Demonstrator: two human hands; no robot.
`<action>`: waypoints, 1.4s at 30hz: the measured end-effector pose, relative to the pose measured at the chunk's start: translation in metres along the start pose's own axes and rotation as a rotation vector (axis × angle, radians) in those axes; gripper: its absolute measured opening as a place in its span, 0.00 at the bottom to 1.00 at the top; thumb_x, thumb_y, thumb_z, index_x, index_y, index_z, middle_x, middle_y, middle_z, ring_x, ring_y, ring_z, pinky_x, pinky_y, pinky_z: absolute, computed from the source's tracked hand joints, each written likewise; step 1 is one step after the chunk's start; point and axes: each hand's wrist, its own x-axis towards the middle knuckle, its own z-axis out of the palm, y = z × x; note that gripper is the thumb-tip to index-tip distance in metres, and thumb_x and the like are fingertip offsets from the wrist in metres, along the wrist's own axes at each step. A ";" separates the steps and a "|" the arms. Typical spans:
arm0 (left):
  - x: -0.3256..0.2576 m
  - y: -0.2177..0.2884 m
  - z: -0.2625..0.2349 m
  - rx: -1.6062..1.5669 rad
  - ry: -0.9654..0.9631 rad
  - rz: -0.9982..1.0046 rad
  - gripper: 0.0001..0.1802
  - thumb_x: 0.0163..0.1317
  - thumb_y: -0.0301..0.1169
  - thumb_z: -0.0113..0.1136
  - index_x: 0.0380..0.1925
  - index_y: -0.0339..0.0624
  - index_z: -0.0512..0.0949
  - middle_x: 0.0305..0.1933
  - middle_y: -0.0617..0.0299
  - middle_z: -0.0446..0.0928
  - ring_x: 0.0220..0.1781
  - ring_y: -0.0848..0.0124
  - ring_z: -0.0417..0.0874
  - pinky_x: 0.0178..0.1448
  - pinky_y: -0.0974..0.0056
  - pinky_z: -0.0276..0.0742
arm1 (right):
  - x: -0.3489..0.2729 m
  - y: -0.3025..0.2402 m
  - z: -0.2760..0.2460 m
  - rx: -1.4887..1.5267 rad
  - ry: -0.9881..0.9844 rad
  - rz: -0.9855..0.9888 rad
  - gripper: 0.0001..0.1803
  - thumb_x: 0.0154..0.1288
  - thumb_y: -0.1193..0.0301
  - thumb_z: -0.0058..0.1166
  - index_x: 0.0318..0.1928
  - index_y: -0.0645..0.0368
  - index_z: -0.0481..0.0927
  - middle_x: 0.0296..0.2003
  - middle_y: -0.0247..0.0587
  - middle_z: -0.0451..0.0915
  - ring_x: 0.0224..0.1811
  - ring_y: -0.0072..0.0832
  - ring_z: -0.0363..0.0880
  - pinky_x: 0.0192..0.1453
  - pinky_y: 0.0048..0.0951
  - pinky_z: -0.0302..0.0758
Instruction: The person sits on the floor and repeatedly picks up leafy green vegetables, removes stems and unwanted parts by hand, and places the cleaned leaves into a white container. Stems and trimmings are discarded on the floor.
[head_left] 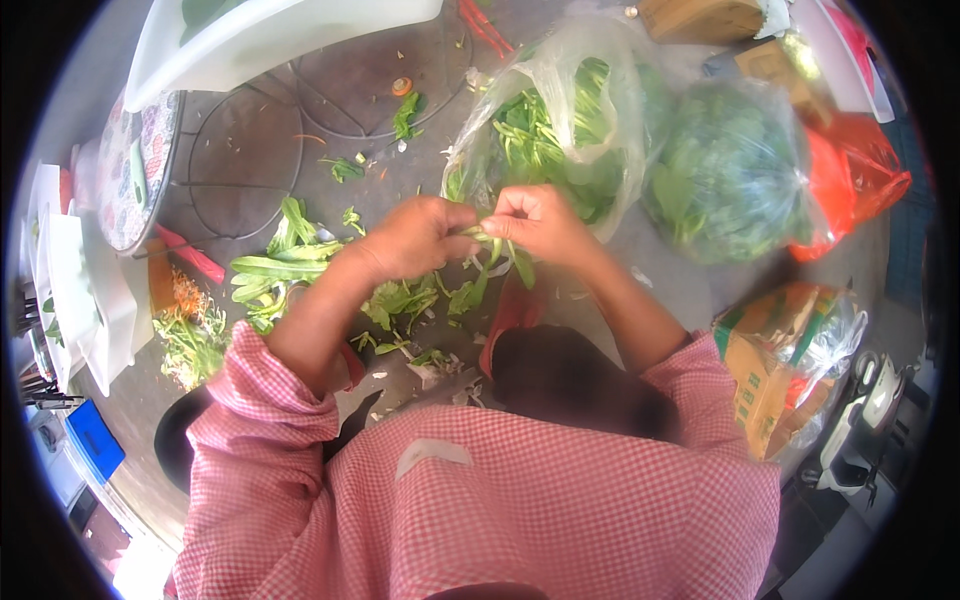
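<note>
Green stems (pixel 498 250): a few, overlapping too much to count, held up over the floor (pixel 690 285) between the two hands, just in front of the open clear bag.
Left hand (pixel 420 238): one, back upward, fingers curled, pinching the stems at their left end.
Right hand (pixel 540 225): one, thumb and forefinger closed on the same stems, near the left hand's fingertips; a leaf hangs beneath it.
Clear bags: two. One open bag (pixel 560 95) holds uncounted green stalks and leaves beyond the right hand; one gathered bag (pixel 730 170), to its right, is packed with darker leaves.
Red bag (pixel 865 185): one, just beside the gathered bag.
Piles on the floor: two left of the left forearm, one of long pale-green leaves (pixel 280 265), one of greens mixed with orange bits (pixel 190 340).
Loose leaves (pixel 405 300): several, between the forearms, too mingled to count.
Stool (pixel 120 195): one, round and patterned, on wire legs, with one pale green object (pixel 138 172) on top.
White tub (pixel 320 30): one, along the upper left edge.
Cardboard box (pixel 755 365): one at lower right, with crumpled clear plastic (pixel 840 335).
Checked sleeves (pixel 265 380): two, pink and white, pushed up the arms.
</note>
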 end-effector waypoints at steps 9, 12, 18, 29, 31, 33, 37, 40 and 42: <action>0.006 0.002 0.020 -0.504 0.072 -0.006 0.10 0.59 0.35 0.62 0.33 0.39 0.81 0.27 0.71 0.76 0.29 0.81 0.71 0.36 0.69 0.71 | -0.002 -0.013 -0.005 0.280 0.009 0.217 0.12 0.62 0.66 0.57 0.25 0.57 0.74 0.19 0.24 0.69 0.19 0.10 0.63 0.22 0.16 0.59; 0.005 -0.001 0.019 -0.589 0.040 -0.062 0.10 0.58 0.35 0.63 0.33 0.39 0.81 0.27 0.70 0.77 0.28 0.80 0.71 0.35 0.69 0.70 | -0.003 -0.015 -0.003 0.133 0.026 0.144 0.12 0.62 0.66 0.56 0.25 0.58 0.73 0.19 0.24 0.69 0.20 0.10 0.63 0.22 0.16 0.59; 0.000 -0.016 0.017 -0.314 0.154 -0.102 0.09 0.59 0.33 0.61 0.33 0.38 0.80 0.26 0.69 0.77 0.28 0.80 0.71 0.34 0.70 0.70 | -0.001 0.001 -0.003 0.087 0.212 0.118 0.12 0.63 0.67 0.56 0.25 0.58 0.74 0.19 0.24 0.70 0.20 0.10 0.63 0.22 0.16 0.58; -0.005 0.001 0.036 -0.902 0.070 -0.308 0.12 0.60 0.31 0.60 0.40 0.35 0.78 0.31 0.65 0.78 0.28 0.78 0.77 0.33 0.72 0.75 | -0.003 0.029 0.001 -0.224 0.431 -0.127 0.14 0.60 0.67 0.59 0.22 0.61 0.74 0.17 0.28 0.73 0.17 0.16 0.66 0.19 0.23 0.62; -0.006 -0.003 0.035 -0.879 0.116 -0.270 0.12 0.59 0.31 0.61 0.41 0.36 0.78 0.31 0.65 0.78 0.28 0.78 0.77 0.33 0.72 0.74 | -0.002 0.024 0.000 -0.027 0.414 0.019 0.13 0.61 0.67 0.58 0.24 0.60 0.75 0.17 0.28 0.73 0.16 0.16 0.66 0.19 0.21 0.61; 0.000 -0.008 0.039 -0.856 0.219 -0.225 0.12 0.59 0.30 0.60 0.42 0.37 0.79 0.31 0.67 0.78 0.28 0.80 0.76 0.33 0.72 0.73 | 0.000 0.015 0.003 0.309 0.350 0.248 0.12 0.62 0.67 0.57 0.26 0.60 0.76 0.18 0.27 0.73 0.17 0.14 0.65 0.19 0.19 0.61; 0.009 0.000 0.046 -1.018 0.235 -0.350 0.11 0.58 0.30 0.62 0.40 0.37 0.79 0.32 0.66 0.79 0.30 0.80 0.75 0.35 0.72 0.72 | 0.000 0.021 0.022 0.394 0.356 0.140 0.10 0.64 0.67 0.56 0.29 0.60 0.75 0.18 0.27 0.72 0.16 0.12 0.64 0.18 0.16 0.60; 0.009 -0.001 0.051 -0.861 0.221 -0.292 0.11 0.58 0.31 0.63 0.39 0.38 0.80 0.33 0.65 0.80 0.31 0.80 0.76 0.36 0.71 0.73 | -0.002 0.019 0.032 0.563 0.326 0.166 0.10 0.64 0.67 0.55 0.28 0.59 0.75 0.18 0.27 0.72 0.16 0.12 0.64 0.18 0.17 0.60; 0.003 -0.016 0.041 -0.586 0.126 -0.188 0.12 0.58 0.33 0.63 0.39 0.38 0.80 0.36 0.64 0.80 0.32 0.77 0.77 0.37 0.69 0.74 | -0.005 0.010 0.024 0.840 0.240 0.326 0.11 0.64 0.67 0.55 0.27 0.59 0.74 0.18 0.28 0.72 0.16 0.13 0.64 0.18 0.18 0.61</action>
